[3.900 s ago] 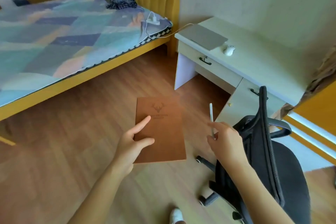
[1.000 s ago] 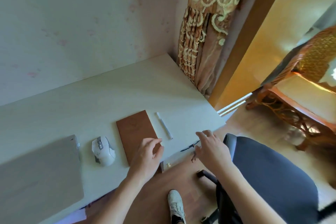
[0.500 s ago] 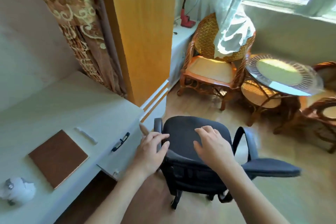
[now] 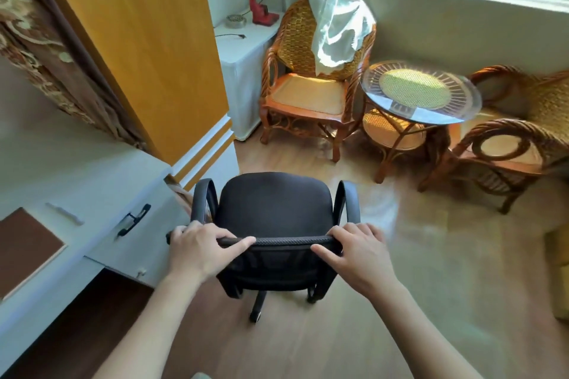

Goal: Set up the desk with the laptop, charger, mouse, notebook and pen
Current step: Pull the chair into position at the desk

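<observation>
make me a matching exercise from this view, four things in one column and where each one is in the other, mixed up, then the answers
Things
1. notebook
2. pen
3. left hand
4. right hand

Places
A. gripping the right end of the office chair backrest top
B. flat on the desk at the frame's left edge
C. gripping the left end of the backrest top
D. on the desk between the brown cover and the drawer handle

Pairs: 1-B, 2-D, 3-C, 4-A
</observation>
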